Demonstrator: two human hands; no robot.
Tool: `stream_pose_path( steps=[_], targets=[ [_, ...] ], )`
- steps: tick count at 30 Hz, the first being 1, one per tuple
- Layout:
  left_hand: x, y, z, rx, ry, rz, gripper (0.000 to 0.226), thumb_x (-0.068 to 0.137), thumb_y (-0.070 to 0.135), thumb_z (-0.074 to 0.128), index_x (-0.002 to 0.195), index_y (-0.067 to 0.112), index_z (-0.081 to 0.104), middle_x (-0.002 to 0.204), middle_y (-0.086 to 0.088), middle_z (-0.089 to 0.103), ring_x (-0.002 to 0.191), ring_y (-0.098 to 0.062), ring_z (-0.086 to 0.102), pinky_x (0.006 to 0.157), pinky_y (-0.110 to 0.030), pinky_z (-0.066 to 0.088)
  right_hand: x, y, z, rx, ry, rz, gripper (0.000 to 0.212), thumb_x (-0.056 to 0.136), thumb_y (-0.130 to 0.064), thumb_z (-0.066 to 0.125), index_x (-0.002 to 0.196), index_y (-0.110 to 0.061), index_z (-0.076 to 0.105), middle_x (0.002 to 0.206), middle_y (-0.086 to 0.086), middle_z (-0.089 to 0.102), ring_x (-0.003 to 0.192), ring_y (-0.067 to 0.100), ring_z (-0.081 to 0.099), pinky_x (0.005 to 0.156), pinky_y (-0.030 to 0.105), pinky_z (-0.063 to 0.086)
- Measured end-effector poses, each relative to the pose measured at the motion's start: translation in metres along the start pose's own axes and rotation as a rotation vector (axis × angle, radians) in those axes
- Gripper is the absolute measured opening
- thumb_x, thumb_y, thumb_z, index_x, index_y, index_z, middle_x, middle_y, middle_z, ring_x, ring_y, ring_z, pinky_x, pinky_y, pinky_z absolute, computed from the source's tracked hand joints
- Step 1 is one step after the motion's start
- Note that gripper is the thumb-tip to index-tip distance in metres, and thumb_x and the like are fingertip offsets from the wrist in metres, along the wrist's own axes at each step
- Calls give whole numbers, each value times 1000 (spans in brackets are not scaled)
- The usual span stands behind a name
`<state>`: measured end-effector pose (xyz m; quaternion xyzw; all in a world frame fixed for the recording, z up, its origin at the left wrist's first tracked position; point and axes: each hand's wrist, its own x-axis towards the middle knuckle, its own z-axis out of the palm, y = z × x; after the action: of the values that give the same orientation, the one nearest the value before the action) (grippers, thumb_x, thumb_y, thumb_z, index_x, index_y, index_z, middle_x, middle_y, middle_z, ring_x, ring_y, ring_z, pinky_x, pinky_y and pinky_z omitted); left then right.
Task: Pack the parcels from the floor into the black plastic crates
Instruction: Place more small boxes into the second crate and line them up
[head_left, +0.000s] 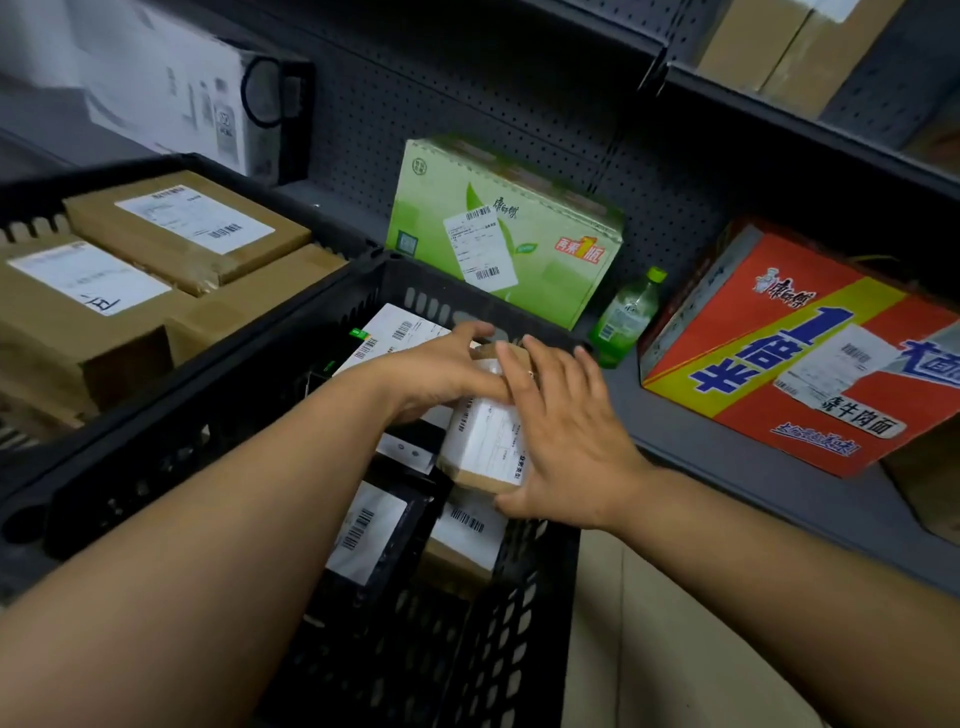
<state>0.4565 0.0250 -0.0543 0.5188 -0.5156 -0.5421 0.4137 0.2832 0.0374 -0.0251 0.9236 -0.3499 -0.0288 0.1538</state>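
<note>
Far-left black crate (171, 166) sits packed w/ brown cartons. In the near crate (519, 566), left hand (441, 374) curls over the far end of a small brown parcel (488, 447), long axis running front-to-back, label up. Right hand (566, 441) lies flat on it, fingers straight, thumb under near end. Green bottle (626, 317) stands on the shelf at right.

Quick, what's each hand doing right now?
Left hand: gripping the small parcel over the crate.
Right hand: fingers straight, thumb under the parcel, steadying it.
</note>
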Motion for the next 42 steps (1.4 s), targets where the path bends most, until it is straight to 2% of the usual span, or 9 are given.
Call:
stream_pose_path(
  steps=[3,7,9,20,26,33,36,39,42],
  targets=[
    [-1,-13,-27,152,-72,-53,105,60,31,84,147,29,25,142,3,43,125,-14,46,106,-33,37,0,0,7,114,-89,81,132,56,-68,66,144,-22,-21,147,7,8,138,29,8,118,45,-2],
    [3,-41,-53,925,64,-103,97,69,37,80,147,32,24,154,-2,27,140,-24,24,113,-37,26,1,-6,15,132,-289,87,132,58,-65,68,147,-18,-17,142,4,16,135,29,14,118,44,4],
    [3,-53,-48,1127,81,-92,87,78,34,72,148,29,21,157,-2,16,144,-24,13,117,-35,16,6,-16,22,135,-410,72,131,59,-62,70,148,-18,-16,146,6,16,138,30,13,118,44,3],
    [12,-69,-44,1173,253,-14,73,81,0,52,145,26,27,157,-5,13,146,-22,6,119,-35,1,48,-43,68,-44,-757,156,128,64,-49,77,148,-11,-11,148,19,14,137,42,18,112,60,17],
    [12,-71,-44,1161,259,-8,74,81,-2,52,145,26,28,157,-4,13,146,-22,5,118,-34,0,48,-49,69,-131,-809,80,86,88,-21,62,147,5,5,152,25,9,128,44,38,97,50,42],
    [9,-77,-42,1231,270,13,82,80,-2,54,148,25,19,158,-6,8,146,-22,1,118,-36,-3,47,-55,68,-167,-861,91,85,95,-24,53,146,7,-8,155,25,-7,142,40,15,108,56,27],
    [6,-80,-39,1297,261,11,85,81,5,59,150,25,12,158,-8,4,146,-25,-3,119,-41,-3,43,-51,65,-191,-838,82,91,94,-34,54,147,5,-8,156,24,-4,141,38,19,110,57,23],
    [2,-76,-34,1334,223,-5,94,79,22,67,150,27,5,158,-9,-1,146,-27,-6,118,-47,-5,40,-45,66,-174,-798,86,95,89,-48,55,149,0,-1,155,21,14,136,36,33,106,56,25],
    [1,-66,-29,1362,225,37,99,77,36,69,150,29,2,158,-8,-4,145,-27,-6,117,-49,-5,35,-38,55,-159,-550,55,58,88,-44,58,133,-11,43,123,7,58,114,28,53,102,50,28]
  ],
)
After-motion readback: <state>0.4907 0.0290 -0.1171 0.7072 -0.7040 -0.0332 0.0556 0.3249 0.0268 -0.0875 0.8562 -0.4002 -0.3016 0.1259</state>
